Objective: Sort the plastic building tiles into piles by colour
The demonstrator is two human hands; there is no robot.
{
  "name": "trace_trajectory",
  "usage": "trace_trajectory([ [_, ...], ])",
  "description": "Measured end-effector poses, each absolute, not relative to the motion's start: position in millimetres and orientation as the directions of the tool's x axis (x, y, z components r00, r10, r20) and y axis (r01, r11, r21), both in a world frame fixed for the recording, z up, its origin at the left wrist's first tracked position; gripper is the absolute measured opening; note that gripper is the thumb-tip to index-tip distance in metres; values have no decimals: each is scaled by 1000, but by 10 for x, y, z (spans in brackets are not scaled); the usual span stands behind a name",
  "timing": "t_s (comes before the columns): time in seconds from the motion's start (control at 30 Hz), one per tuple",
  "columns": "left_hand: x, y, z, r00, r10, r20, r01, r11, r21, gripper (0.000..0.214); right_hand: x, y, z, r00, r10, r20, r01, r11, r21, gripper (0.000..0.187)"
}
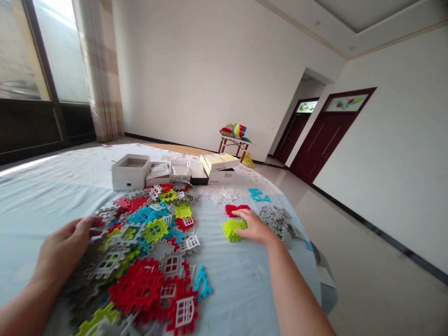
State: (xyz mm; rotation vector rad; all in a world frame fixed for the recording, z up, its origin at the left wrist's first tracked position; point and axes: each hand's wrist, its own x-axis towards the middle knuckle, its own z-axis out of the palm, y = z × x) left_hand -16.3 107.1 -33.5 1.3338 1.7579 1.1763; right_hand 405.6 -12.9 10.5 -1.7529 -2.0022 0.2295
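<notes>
- Interlocking plastic pieces (145, 216) are heaped in mixed colours across the cloth-covered counter (238, 289).
- Boxes (129, 181) are lined up behind them.
- Left hand (66, 246): fingers are half curled at the pieces' left edge; whether anything is gripped cannot be told.
- Right hand (258, 227): fingers are loosely parted over a green stack (231, 229) and red pieces (230, 210); grip cannot be told.

Daylight from left window (60, 60), overexposed at top, floor (350, 233) faintly reflective, edges stretched
</notes>
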Motion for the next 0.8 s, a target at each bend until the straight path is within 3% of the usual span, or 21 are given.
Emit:
trace_trajectory([
  [0.2, -149, 1110, -378, -306, 944, 123, 378, 2, 926, 34, 3588, -9, 18, -79, 885, 459, 843, 305, -443, 31],
  [0.37, -163, 1109, -372, -284, 958, 41, 327, 56, 943, 34, 3134, 35, -139, -368, 847, 384, 757, 513, -405, 36],
  [0.47, -171, 1108, -366, -281, 959, 25, 312, 67, 948, 36, 3020, 53, -217, -459, 826, 328, 739, 559, -376, 39],
  [0.63, -193, 1139, -402, -263, 964, 29, 293, 51, 955, 37, 3005, 59, -277, -425, 847, 318, 760, 525, -382, 28],
  [0.8, -227, 1179, -460, -251, 967, 51, 331, 36, 943, 38, 3063, 49, -219, -302, 850, 432, 768, 485, -418, 19],
])
